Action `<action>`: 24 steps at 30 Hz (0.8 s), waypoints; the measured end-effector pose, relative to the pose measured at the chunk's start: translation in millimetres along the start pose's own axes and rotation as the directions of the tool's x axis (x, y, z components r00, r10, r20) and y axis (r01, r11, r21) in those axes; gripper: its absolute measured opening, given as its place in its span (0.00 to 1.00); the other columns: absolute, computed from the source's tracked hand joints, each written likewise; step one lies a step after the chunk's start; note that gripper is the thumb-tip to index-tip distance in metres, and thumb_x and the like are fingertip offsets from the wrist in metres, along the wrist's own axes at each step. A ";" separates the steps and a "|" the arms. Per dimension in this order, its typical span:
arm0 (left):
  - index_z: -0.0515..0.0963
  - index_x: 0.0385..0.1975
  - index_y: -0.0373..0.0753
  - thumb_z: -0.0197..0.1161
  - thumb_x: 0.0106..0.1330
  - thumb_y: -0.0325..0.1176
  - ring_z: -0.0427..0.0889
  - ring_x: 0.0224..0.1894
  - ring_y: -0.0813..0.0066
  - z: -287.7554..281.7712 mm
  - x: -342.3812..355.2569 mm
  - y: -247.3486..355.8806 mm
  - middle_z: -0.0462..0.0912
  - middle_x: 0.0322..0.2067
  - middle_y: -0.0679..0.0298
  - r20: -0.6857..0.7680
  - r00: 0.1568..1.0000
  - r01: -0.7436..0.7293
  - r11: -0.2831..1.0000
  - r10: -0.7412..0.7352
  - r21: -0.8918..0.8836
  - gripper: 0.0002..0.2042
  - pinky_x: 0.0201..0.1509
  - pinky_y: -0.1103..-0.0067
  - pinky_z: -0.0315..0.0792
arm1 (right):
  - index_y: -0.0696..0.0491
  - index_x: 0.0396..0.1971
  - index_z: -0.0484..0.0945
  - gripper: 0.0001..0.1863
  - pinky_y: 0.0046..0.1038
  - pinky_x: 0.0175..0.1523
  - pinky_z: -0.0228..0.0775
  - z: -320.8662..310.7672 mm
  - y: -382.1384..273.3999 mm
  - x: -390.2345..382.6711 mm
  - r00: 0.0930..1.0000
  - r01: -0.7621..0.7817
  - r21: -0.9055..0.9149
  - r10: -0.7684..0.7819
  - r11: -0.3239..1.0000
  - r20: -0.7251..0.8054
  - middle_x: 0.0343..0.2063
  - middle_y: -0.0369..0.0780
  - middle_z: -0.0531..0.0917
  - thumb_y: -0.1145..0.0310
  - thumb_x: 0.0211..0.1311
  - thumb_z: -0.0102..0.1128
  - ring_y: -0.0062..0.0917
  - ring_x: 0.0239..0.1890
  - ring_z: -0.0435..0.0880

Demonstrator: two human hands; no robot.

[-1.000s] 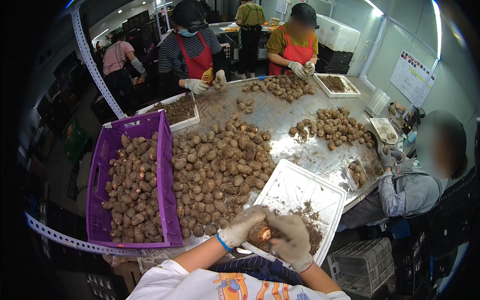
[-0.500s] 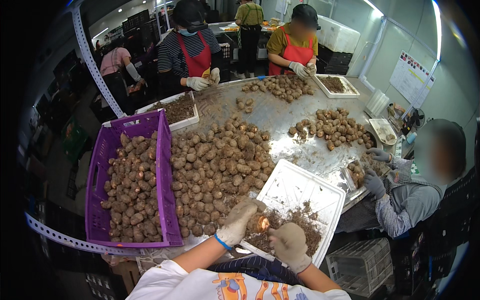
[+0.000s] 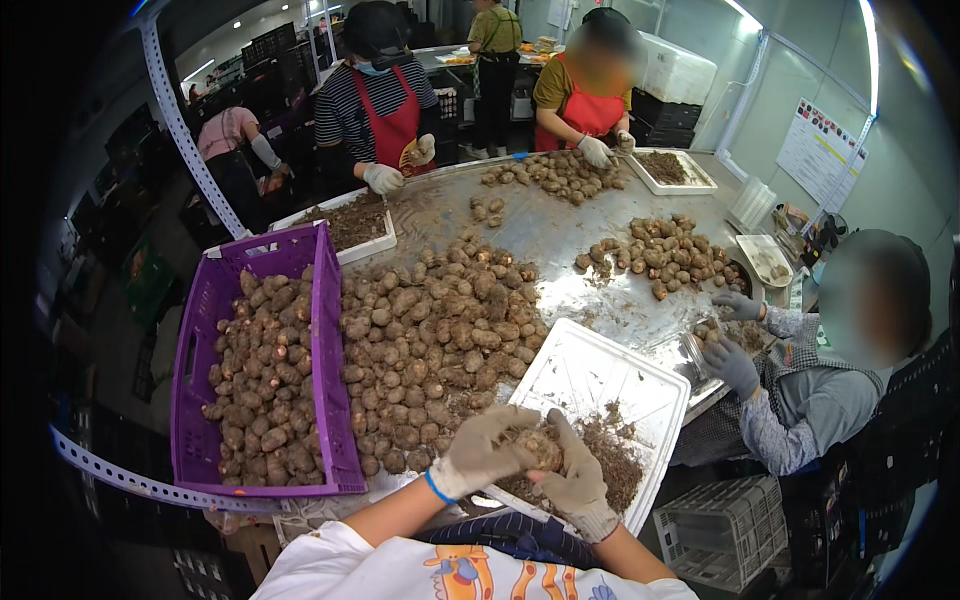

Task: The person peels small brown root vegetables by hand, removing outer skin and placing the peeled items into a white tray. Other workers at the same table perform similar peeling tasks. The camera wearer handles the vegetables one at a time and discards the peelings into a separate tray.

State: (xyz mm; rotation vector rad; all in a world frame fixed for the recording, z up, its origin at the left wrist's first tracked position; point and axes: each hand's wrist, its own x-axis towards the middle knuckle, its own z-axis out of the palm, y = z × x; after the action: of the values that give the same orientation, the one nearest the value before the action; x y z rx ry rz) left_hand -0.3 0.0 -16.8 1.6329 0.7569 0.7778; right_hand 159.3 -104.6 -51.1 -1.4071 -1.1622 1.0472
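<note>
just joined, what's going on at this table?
The wearer's gloved left hand and right hand hold a brown tuber between them, over a white tray partly covered in brown scraps. To the left, a heap of tubers lies on the metal table beside a purple crate holding more. Across the table stand two people in red aprons; another person is on the right.
</note>
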 end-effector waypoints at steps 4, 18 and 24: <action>0.83 0.36 0.35 0.68 0.55 0.41 0.84 0.31 0.66 -0.5 -2.5 2.6 0.84 0.33 0.56 0.122 0.966 -0.256 0.885 0.226 0.390 0.16 0.34 0.75 0.77 | 0.61 0.68 0.54 0.50 0.28 0.61 0.67 1.5 -24.2 -0.4 1.000 -0.011 -0.091 0.012 0.996 0.004 0.57 0.52 0.74 0.73 0.44 0.74 0.32 0.59 0.75; 0.81 0.46 0.34 0.67 0.60 0.42 0.80 0.31 0.67 -2.8 -1.4 -2.2 0.83 0.31 0.56 0.153 0.968 -0.231 0.942 0.198 0.243 0.20 0.37 0.74 0.73 | 0.65 0.67 0.54 0.48 0.31 0.54 0.74 -1.5 -32.6 3.2 0.967 0.223 -0.421 -0.253 0.879 -0.014 0.50 0.56 0.78 0.71 0.46 0.72 0.39 0.51 0.81; 0.82 0.44 0.35 0.59 0.63 0.37 0.80 0.31 0.69 1.3 3.1 -8.9 0.83 0.29 0.58 0.050 0.962 0.273 0.955 -0.269 -0.118 0.15 0.39 0.75 0.75 | 0.64 0.66 0.54 0.47 0.33 0.49 0.75 0.3 -39.6 0.6 0.982 0.166 -0.513 -0.189 0.842 0.007 0.45 0.55 0.80 0.72 0.46 0.70 0.44 0.48 0.83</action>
State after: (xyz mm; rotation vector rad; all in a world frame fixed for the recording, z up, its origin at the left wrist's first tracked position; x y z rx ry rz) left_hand 1.9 3.4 -25.4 1.3915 0.8706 0.5867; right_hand 154.0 -102.0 -11.9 -1.6758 -1.5834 0.5874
